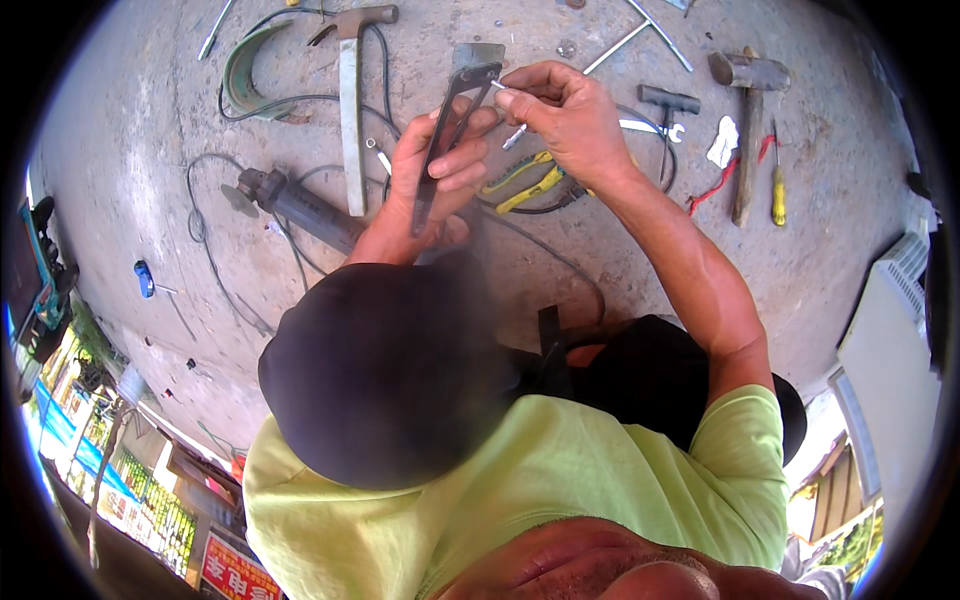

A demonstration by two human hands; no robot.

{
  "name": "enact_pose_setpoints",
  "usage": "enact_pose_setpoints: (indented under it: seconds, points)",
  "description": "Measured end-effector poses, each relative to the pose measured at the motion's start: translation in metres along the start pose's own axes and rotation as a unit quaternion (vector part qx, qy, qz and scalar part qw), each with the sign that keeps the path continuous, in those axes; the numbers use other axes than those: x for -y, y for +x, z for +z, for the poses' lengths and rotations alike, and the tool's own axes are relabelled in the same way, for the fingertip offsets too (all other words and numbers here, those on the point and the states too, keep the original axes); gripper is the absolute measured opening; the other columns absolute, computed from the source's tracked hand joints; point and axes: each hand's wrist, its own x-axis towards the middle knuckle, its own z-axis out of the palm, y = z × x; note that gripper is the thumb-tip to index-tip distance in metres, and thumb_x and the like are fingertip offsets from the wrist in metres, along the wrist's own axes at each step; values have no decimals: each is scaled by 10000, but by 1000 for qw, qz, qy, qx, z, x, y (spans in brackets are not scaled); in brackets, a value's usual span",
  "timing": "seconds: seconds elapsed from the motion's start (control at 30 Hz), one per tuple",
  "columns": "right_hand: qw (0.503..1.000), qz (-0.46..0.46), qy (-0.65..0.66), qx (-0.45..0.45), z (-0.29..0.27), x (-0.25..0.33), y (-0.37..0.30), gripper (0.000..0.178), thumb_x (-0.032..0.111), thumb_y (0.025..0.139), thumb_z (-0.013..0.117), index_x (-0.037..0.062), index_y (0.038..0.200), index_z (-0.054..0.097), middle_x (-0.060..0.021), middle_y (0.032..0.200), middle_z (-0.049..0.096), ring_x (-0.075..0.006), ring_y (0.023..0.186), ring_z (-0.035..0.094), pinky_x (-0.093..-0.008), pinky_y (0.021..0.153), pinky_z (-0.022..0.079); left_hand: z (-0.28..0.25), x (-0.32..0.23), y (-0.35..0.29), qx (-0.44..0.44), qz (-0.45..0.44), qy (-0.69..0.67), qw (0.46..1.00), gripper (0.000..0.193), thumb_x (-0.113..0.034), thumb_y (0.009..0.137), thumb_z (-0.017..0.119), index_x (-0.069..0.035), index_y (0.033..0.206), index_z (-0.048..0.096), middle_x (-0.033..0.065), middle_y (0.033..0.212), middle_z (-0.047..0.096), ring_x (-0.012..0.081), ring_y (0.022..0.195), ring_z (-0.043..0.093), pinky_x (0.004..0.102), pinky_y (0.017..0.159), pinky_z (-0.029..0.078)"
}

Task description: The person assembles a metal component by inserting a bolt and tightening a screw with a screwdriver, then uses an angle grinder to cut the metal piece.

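Note:
My left hand (pixel 408 165) is closed around a long, dark metal bracket (pixel 474 76), holding it upright above the floor. Two narrow arms of the bracket run down from a wider, flat top with small holes. At that top, my right hand (pixel 578 118) pinches a thin, silvery, screw-like pin (pixel 498 84) between thumb and fingers, its tip against or very close to the bracket. A short, shiny rod (pixel 514 137) shows just below the right hand; whether it is held or lies on the floor I cannot tell. Yellow-handled pliers (pixel 540 187) lie beneath the hands.
On the concrete floor, a claw hammer (pixel 350 110) and an angle grinder (pixel 300 208) with its cord lie left. To the right are a mallet (pixel 748 120), a small hammer (pixel 668 100), a yellow screwdriver (pixel 778 190) and a T-handle wrench (pixel 625 45). A curved green band (pixel 240 80) lies far left.

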Motion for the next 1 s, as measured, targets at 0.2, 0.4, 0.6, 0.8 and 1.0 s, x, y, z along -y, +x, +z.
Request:
enact_pose_setpoints:
  seconds: [0.2,0.4,0.6,0.8,1.0]
  points:
    - [999,-1,-33,-11,1,8,-2,250,186,941,759,-17,1073,697,-51,898,718,-101,805,659,-251,742,522,-4,-2,-2,-3,-2,53,999,258,-260,1004,593,-53,1156,581,82,1147,548,38,516,465,204,435,375]
    - [998,58,7,-7,-4,10,0,254,221,947,757,13,1078,693,-29,863,709,-87,772,651,-239,696,490,3,-2,-4,-89,17,154,984,239,-253,1004,589,-58,1136,546,93,1129,542,40,497,451,207,439,352]
    - [996,70,54,3,-3,5,2,213,212,938,767,45,1039,683,-11,864,700,-75,781,646,-229,696,478,8,-3,-3,-92,25,250,964,266,-318,963,636,-75,1049,570,89,1079,633,44,497,423,204,443,331]
    - [992,82,98,5,-10,-15,2,274,238,911,774,12,1044,695,-32,894,713,-112,827,667,-262,714,501,14,2,0,-125,72,351,925,214,-239,951,659,-38,1022,634,100,1023,688,78,522,469,223,478,386]
    - [980,85,178,21,-7,0,-11,379,218,992,679,-28,1272,611,-96,1115,691,-165,1010,668,-306,843,520,12,5,3,-166,165,516,824,195,-163,948,670,-4,1051,626,171,1022,684,135,560,538,243,495,423]
